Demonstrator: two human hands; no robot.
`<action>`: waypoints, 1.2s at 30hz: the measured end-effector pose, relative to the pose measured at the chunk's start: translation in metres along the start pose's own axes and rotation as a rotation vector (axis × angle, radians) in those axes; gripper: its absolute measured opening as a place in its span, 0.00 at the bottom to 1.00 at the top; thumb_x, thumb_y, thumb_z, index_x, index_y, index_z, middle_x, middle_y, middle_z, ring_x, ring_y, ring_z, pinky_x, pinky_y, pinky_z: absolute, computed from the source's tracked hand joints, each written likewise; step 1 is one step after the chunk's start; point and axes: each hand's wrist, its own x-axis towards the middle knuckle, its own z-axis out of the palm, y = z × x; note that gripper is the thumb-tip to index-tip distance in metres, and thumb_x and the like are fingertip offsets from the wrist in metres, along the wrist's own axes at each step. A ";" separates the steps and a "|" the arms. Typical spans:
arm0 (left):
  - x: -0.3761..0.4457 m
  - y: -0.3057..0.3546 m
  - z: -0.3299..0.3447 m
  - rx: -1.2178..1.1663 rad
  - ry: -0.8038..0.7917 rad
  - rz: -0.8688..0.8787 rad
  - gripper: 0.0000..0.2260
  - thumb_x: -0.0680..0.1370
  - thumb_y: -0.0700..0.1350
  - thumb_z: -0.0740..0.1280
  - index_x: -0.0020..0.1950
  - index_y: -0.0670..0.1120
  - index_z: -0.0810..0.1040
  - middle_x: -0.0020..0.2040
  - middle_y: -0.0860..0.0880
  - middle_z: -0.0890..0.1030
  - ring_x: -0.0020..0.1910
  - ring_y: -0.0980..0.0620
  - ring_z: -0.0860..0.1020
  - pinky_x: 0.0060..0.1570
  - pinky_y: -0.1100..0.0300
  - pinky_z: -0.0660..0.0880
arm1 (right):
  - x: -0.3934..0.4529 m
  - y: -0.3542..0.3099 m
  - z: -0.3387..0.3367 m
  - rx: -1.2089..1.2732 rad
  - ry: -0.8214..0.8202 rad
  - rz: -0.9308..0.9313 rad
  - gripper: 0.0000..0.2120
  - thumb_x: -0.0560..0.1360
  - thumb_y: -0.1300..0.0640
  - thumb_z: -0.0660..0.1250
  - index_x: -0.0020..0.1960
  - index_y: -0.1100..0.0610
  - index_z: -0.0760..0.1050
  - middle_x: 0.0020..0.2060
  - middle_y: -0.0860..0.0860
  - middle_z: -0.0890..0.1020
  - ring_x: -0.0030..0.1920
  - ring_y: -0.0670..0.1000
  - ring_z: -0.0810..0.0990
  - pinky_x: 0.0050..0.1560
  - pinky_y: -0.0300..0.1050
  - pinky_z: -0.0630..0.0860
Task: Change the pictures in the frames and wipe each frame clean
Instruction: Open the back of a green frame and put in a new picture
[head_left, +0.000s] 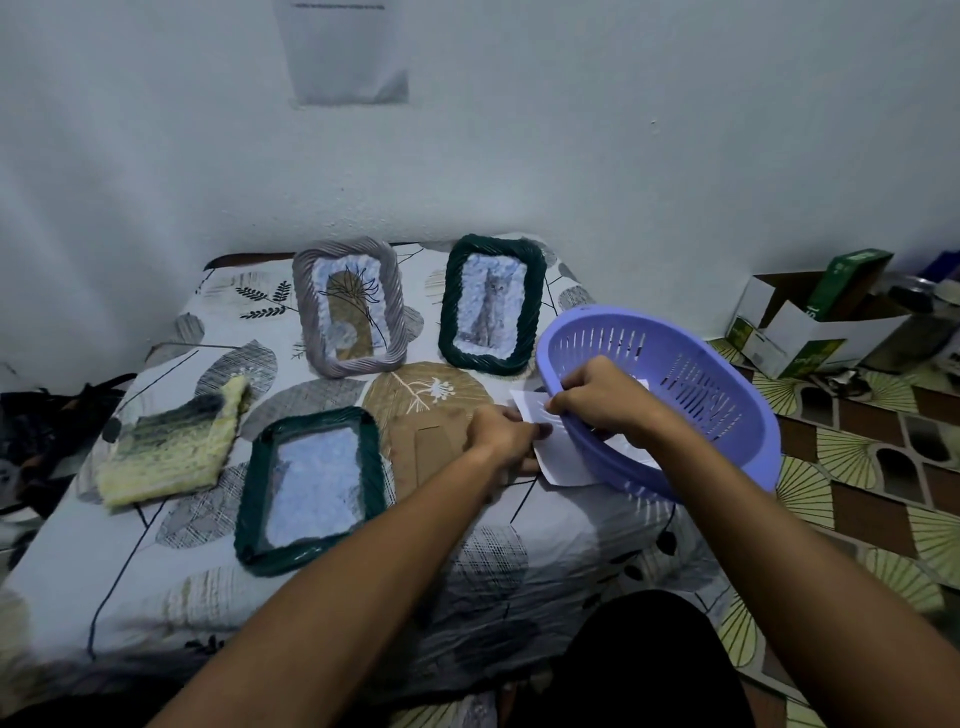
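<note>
Both hands pinch white paper sheets (563, 452) at the slotted lilac plastic basket (675, 374): left hand (501, 434) outside the rim, right hand (597, 395) over it. Three rope-edged frames (311, 488) lie on the leaf-print bed (519, 561), beside a woolly cloth (171, 452).

3 frames (310, 488) on table (519, 551); cloth (171, 441) at left, basket (675, 384) at right edge

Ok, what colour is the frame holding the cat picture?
Dark green frame, clearest in the head view.
</note>
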 end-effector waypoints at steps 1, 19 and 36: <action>-0.001 0.003 -0.004 -0.025 -0.025 -0.010 0.11 0.74 0.32 0.70 0.44 0.41 0.69 0.37 0.38 0.77 0.30 0.44 0.78 0.32 0.47 0.79 | 0.000 0.001 0.000 0.003 0.002 -0.003 0.10 0.72 0.59 0.70 0.36 0.64 0.76 0.27 0.57 0.72 0.27 0.54 0.71 0.31 0.44 0.72; -0.027 0.039 -0.006 0.056 -0.184 0.116 0.15 0.74 0.42 0.73 0.55 0.36 0.74 0.41 0.41 0.81 0.30 0.49 0.78 0.28 0.55 0.80 | 0.036 0.065 -0.045 -0.498 0.127 0.228 0.20 0.64 0.50 0.79 0.43 0.62 0.74 0.35 0.57 0.78 0.36 0.57 0.79 0.37 0.48 0.77; -0.025 0.037 -0.006 0.044 -0.179 0.108 0.14 0.74 0.41 0.73 0.54 0.36 0.74 0.37 0.42 0.81 0.28 0.50 0.79 0.26 0.57 0.79 | 0.046 0.071 -0.047 -0.508 0.201 0.324 0.22 0.64 0.59 0.79 0.51 0.65 0.73 0.45 0.60 0.78 0.46 0.61 0.81 0.45 0.53 0.79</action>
